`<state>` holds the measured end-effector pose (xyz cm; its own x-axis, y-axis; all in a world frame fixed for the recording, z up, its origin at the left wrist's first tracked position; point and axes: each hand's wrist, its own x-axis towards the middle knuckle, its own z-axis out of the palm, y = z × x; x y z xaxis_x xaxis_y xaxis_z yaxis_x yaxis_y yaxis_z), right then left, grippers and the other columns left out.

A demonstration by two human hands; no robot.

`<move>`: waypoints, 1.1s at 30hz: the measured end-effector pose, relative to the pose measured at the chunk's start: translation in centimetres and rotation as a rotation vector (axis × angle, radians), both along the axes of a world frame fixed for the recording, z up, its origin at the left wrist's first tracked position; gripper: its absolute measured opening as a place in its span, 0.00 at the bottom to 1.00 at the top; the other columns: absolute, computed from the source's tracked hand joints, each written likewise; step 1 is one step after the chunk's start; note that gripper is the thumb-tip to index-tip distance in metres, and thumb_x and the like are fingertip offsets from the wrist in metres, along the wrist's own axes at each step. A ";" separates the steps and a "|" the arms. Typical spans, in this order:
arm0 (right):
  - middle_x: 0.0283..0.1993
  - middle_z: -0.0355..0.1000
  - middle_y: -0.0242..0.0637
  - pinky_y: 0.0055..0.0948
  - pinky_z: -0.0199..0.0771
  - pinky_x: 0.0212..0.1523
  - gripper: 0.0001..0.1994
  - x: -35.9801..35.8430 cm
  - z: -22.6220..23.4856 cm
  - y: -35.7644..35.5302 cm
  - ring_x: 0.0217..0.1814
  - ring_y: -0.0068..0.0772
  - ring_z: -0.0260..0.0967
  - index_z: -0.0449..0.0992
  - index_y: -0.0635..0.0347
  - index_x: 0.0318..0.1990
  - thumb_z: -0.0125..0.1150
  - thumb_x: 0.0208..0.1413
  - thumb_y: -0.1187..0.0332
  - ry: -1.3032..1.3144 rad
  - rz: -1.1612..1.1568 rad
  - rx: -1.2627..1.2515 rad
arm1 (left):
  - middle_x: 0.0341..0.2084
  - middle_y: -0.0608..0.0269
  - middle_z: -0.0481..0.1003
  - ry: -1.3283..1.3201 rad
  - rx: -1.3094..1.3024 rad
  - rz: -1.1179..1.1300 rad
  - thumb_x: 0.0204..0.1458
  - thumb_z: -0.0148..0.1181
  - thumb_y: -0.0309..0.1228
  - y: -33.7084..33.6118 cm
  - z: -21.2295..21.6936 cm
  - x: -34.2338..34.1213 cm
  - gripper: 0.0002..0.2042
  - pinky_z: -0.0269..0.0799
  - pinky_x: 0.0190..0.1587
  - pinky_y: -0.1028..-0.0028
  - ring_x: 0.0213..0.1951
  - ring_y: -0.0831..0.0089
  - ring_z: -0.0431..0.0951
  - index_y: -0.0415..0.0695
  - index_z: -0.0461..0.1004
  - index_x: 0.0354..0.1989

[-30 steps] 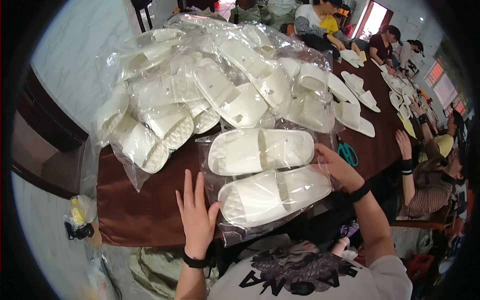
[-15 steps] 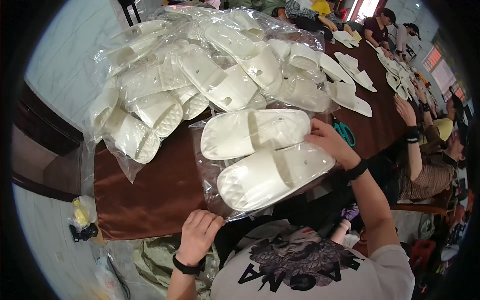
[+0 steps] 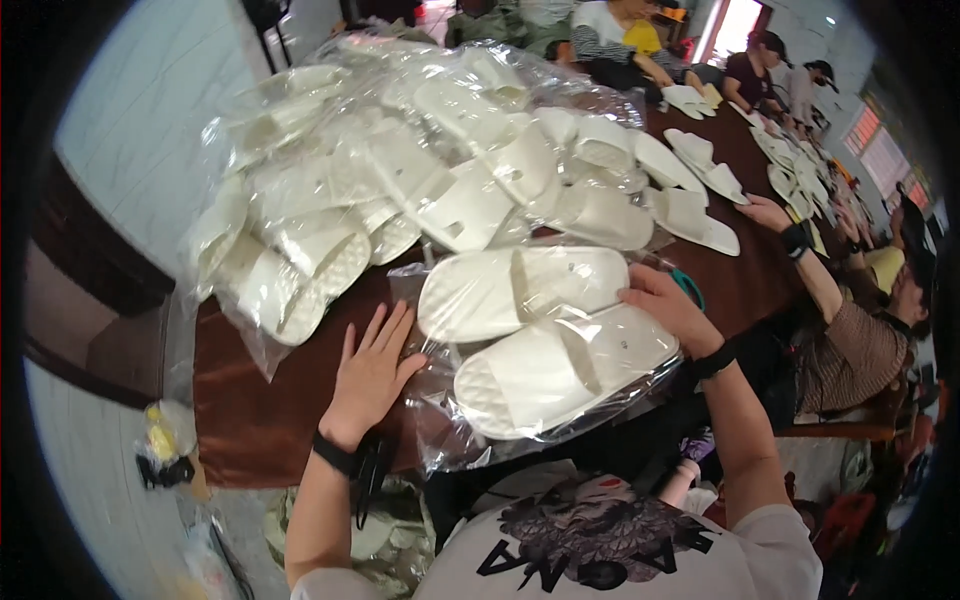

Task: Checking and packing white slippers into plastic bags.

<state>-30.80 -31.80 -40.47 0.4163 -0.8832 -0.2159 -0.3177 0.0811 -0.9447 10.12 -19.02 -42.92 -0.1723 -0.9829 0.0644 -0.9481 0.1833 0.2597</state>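
Observation:
In front of me lies a pair of white slippers [image 3: 530, 385] inside a clear plastic bag [image 3: 445, 445], side by side with their toes to the left. My right hand [image 3: 677, 312] grips the heel end of the pair from the right, fingertips at the upper slipper's heel. My left hand [image 3: 373, 378] is open, its fingers spread on the brown tablecloth just left of the bag; the thumb reaches the bag's edge. Behind the pair, a large heap of bagged white slippers [image 3: 440, 185] covers the table's far left part.
Teal-handled scissors [image 3: 690, 288] lie partly hidden beyond my right hand. Unbagged white slippers [image 3: 705, 165] lie farther right, where a neighbour's hand [image 3: 765, 213] touches one. Other people work along the brown-covered table [image 3: 260, 430]. A wall and dark wooden frame [image 3: 90, 290] stand at left.
My left hand has let go of the bag's near corner and moved up and left onto the tablecloth, opening its fingers. The neighbour's hand has come down to a loose slipper.

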 end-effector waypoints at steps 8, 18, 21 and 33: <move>0.40 0.73 0.24 0.17 0.69 0.41 0.13 -6.5 3.4 -0.3 0.40 0.12 0.67 0.74 0.63 0.51 0.59 0.60 0.72 0.069 -0.009 -0.134 | 0.72 0.66 0.52 -0.123 0.034 0.076 0.61 0.50 0.51 0.7 0.4 -0.5 0.33 0.45 0.68 0.39 0.74 0.60 0.48 0.48 0.54 0.72; 0.39 0.73 0.25 0.19 0.70 0.42 0.09 -11.0 4.5 -2.0 0.41 0.14 0.69 0.74 0.63 0.47 0.59 0.61 0.70 -0.129 -0.221 -0.069 | 0.74 0.70 0.46 -0.135 0.131 0.085 0.61 0.50 0.49 0.5 1.6 -2.2 0.33 0.39 0.64 0.27 0.74 0.54 0.43 0.51 0.52 0.73; 0.38 0.72 0.25 0.19 0.71 0.40 0.09 -10.7 1.6 -2.8 0.39 0.14 0.69 0.74 0.62 0.47 0.58 0.62 0.69 -0.114 -0.249 -0.108 | 0.74 0.62 0.46 -0.044 0.137 0.147 0.62 0.51 0.45 0.3 2.2 -2.6 0.33 0.42 0.68 0.36 0.74 0.52 0.44 0.49 0.49 0.73; 0.33 0.69 0.23 0.18 0.66 0.34 0.07 -8.3 -0.5 0.8 0.34 0.12 0.65 0.73 0.60 0.43 0.57 0.63 0.68 -0.055 -0.295 -0.214 | 0.73 0.55 0.49 -0.032 -0.008 0.014 0.55 0.55 0.54 5.6 0.2 -5.0 0.39 0.37 0.70 0.42 0.73 0.50 0.45 0.50 0.54 0.72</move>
